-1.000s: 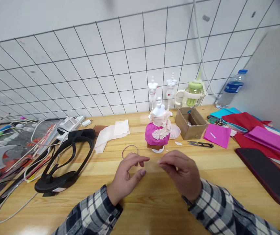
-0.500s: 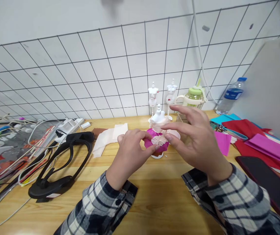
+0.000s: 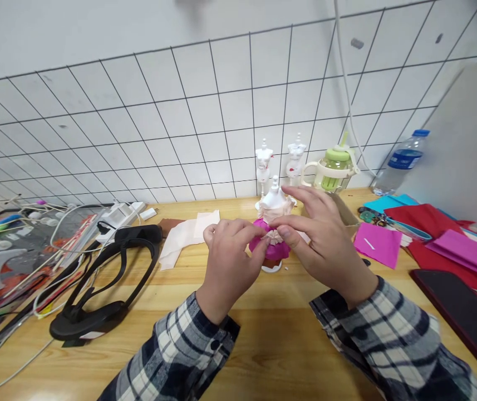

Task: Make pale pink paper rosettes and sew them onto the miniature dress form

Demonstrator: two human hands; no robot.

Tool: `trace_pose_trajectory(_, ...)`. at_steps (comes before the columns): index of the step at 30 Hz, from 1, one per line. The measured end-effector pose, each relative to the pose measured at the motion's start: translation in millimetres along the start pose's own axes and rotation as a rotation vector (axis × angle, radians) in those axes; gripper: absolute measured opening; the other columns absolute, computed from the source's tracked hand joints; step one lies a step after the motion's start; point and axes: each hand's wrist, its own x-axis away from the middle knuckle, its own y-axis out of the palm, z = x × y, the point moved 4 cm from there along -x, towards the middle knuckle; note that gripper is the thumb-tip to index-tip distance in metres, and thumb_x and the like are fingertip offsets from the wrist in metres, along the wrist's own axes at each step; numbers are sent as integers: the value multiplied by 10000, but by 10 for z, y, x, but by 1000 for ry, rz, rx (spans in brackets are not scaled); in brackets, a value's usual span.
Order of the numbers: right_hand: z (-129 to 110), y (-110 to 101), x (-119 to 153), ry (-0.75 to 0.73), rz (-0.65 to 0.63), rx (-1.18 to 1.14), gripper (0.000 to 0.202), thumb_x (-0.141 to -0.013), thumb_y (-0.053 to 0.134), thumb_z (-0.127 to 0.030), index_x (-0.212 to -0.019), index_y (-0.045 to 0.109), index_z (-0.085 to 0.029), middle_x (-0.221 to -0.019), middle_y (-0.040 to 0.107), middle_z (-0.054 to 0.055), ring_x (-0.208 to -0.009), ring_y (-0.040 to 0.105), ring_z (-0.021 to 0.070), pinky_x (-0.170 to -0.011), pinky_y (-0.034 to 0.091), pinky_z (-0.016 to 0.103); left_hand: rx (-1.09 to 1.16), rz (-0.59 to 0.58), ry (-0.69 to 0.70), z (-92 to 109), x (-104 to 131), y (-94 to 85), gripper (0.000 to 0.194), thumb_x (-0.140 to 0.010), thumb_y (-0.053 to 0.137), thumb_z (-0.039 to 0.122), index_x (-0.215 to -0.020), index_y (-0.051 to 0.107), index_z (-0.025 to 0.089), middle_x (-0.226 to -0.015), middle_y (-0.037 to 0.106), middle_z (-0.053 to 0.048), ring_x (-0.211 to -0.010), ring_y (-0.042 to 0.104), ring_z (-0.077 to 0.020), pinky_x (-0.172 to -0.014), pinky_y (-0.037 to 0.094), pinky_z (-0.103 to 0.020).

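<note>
A small white dress form (image 3: 275, 196) stands between my hands, with pale pink fabric round its upper body and a magenta skirt (image 3: 278, 252) below. On the skirt's front lies a pleated pale pink piece (image 3: 274, 238). My left hand (image 3: 234, 253) pinches this piece's left side between thumb and fingers. From the right, my right hand (image 3: 319, 236) pinches its upper right edge with thumb and index finger, the other fingers raised. Fingertips partly cover the pleated piece.
Two more dress forms (image 3: 264, 164) stand behind, beside a green-lidded cup (image 3: 337, 167). Black headgear (image 3: 92, 317), pale cloth strips (image 3: 183, 239) and cables lie left. Magenta cloth (image 3: 378, 245), red cloth, a phone (image 3: 459, 317) and a water bottle (image 3: 403, 161) are right.
My right hand has closed in from the right, its thumb and index finger now on the pleated piece. The piece looks more bunched. The view has shifted slightly.
</note>
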Motion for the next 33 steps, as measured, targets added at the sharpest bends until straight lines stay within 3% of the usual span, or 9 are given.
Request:
trace_pose_trajectory(6, -14, 74, 11, 7, 10, 54, 163, -810, 648, -346, -932, 730, -276, -1424, 456, 17, -1319, 358, 314, -1087, 297, 511, -11, 39, 12, -11, -2, -14, 86, -852, 604, 299, -869, 680, 262, -882, 678, 0, -875, 536, -209, -818, 340, -399)
trace_pose_trajectory(11, -18, 80, 5, 13, 22, 75, 87, -812, 635, -261, -829, 720, -250, -1404, 486, 11, -1309, 378, 300, -1077, 319, 488, 6, 37, 16, -19, 8, 12, 129, -864, 590, 331, -920, 676, 253, -919, 687, -17, -893, 548, -216, -840, 347, -401)
trace_pose_trajectory(17, -14, 69, 9, -16, 33, 75, 116, -822, 621, -249, -829, 736, -257, -1397, 497, 10, -1297, 394, 304, -1057, 334, 508, -32, 142, 86, -5, 25, -7, 142, -877, 578, 298, -933, 708, 284, -929, 701, -21, -892, 554, -217, -870, 323, -423)
trace_pose_trajectory(24, -27, 56, 6, -25, 35, 63, 130, -822, 626, -241, -821, 751, -276, -1391, 505, 0, -1299, 393, 309, -1046, 335, 528, -60, 156, 148, -13, 19, -20, 113, -853, 607, 284, -858, 719, 296, -876, 721, -2, -869, 555, -218, -871, 299, -439)
trace_pose_trajectory(33, -43, 55, -2, 2, 10, 93, 124, -826, 620, -235, -825, 739, -268, -1401, 497, 4, -1303, 394, 300, -1041, 335, 507, -12, 123, 116, -10, -8, 22, 108, -855, 596, 280, -855, 704, 267, -865, 705, -1, -851, 556, -198, -841, 341, -403)
